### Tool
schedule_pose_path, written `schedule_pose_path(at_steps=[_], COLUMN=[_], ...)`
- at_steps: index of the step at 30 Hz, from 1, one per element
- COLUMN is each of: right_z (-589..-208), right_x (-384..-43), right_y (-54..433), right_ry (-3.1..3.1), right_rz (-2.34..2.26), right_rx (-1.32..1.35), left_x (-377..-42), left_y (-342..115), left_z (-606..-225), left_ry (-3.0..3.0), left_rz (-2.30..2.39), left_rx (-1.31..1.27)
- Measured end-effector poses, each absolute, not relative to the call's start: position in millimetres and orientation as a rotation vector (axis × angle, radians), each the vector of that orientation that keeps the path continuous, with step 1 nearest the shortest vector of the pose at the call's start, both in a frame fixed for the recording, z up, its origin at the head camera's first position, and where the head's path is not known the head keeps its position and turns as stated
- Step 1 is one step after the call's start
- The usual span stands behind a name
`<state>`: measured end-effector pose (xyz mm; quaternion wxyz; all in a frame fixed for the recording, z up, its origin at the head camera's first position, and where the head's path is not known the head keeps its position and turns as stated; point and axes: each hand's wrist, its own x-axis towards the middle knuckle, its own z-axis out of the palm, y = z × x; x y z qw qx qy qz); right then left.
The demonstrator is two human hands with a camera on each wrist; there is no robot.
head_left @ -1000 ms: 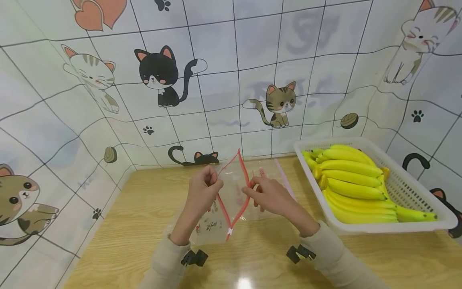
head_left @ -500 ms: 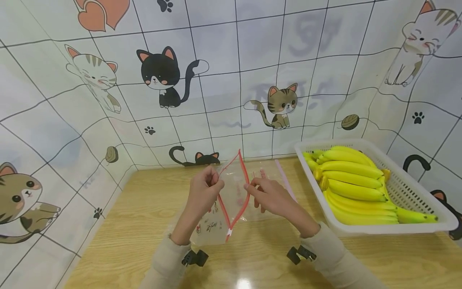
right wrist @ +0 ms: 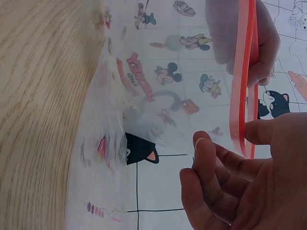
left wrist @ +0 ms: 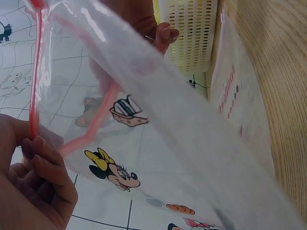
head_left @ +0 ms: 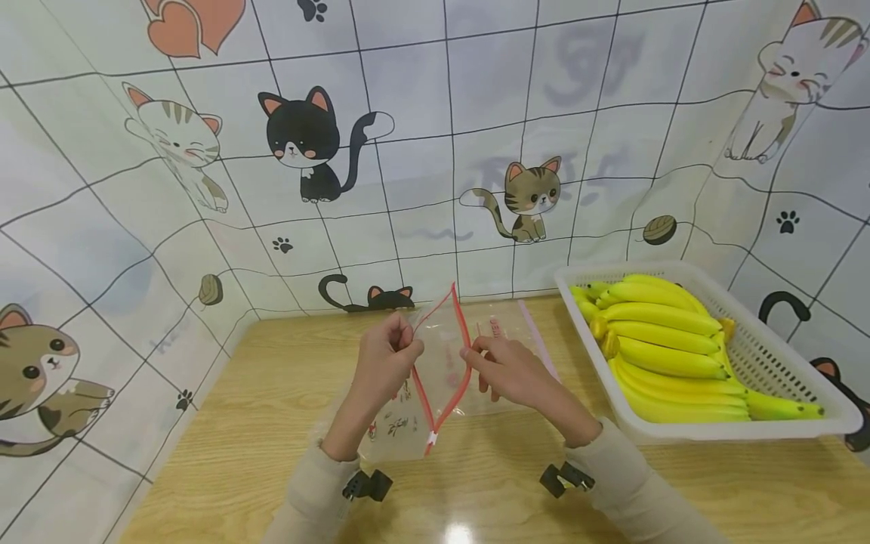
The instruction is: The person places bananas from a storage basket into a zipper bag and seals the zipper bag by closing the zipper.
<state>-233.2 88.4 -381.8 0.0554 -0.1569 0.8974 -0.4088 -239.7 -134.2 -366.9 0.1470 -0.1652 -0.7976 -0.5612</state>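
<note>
Between the two hands is a clear zip bag (head_left: pixel 440 378) with a red zip edge and printed cartoon figures, its mouth spread into a diamond. My left hand (head_left: pixel 389 355) pinches the left side of the red edge between thumb and fingers, as the left wrist view also shows at the zip bag's rim (left wrist: pixel 34 86). My right hand (head_left: pixel 508 366) pinches the opposite side; in the right wrist view its thumb lies inside the red strip (right wrist: pixel 243 72) with the fingers outside. A white slider (head_left: pixel 432 437) sits at the near end of the zip.
A second clear bag with a pink edge (head_left: pixel 537 338) lies flat on the wooden table (head_left: pixel 272 393) behind the right hand. To the right stands a white plastic basket (head_left: pixel 782 370) holding bunches of yellow bananas (head_left: pixel 666 340). A cat-patterned wall covering (head_left: pixel 421 196) rises behind the table.
Both hands keep their hold on the zip bag and stay almost in place. The bag's mouth stays spread, its far tip shifting very slightly right.
</note>
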Motion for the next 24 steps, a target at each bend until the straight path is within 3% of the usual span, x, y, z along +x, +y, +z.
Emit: schedule_pose_path(at_steps=[24], right_z=[-382.9], right_x=[-233.6], right_y=[87.4], right_ry=[2.720], right_rz=[-1.234], right_rx=[-0.484], left_x=[-238.2], left_y=[-135.0], left_z=[-366.1], left_ry=[-2.311], left_rz=[-1.610], left_rx=[-0.482])
